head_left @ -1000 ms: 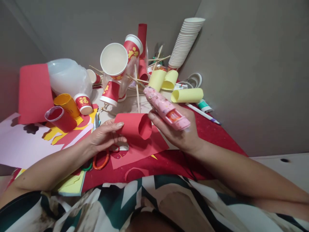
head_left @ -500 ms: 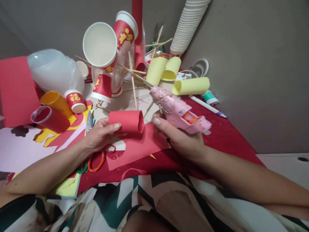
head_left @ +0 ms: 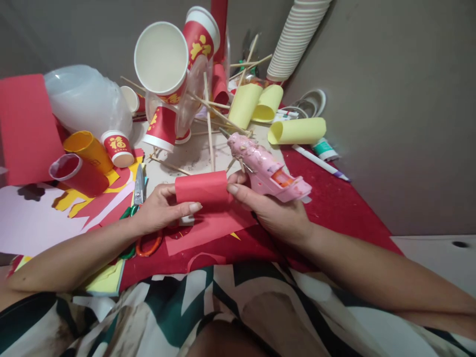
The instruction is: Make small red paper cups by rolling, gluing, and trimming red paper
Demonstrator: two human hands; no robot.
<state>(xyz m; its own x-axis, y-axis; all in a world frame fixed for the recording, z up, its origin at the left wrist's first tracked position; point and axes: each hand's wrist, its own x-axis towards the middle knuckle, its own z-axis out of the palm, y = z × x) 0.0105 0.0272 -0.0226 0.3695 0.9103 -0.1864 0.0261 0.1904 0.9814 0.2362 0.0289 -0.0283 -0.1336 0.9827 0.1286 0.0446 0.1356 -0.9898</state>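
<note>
My left hand [head_left: 161, 208] grips a red paper tube [head_left: 203, 187] held sideways just above the red table covering. My right hand [head_left: 273, 210] holds a pink glue gun [head_left: 266, 166], its nozzle pointing up and left, and the thumb of that hand touches the tube's right end. Below the tube lies a flat red paper sheet [head_left: 211, 225]. Scissors with orange and green handles [head_left: 141, 218] lie by my left wrist.
Behind stand red-and-white paper cups [head_left: 161, 64] joined with wooden sticks, yellow paper rolls [head_left: 295, 131], a tall stack of white cups [head_left: 297, 34], a clear plastic container [head_left: 82, 101], red and yellow cups [head_left: 80, 158], a marker [head_left: 320, 162] and pink paper [head_left: 29, 223]. A wall rises at right.
The tube was turned from open end facing me to side-on. The glue gun swung from pointing up-left with its handle low to lying flatter, and my right thumb came onto the tube.
</note>
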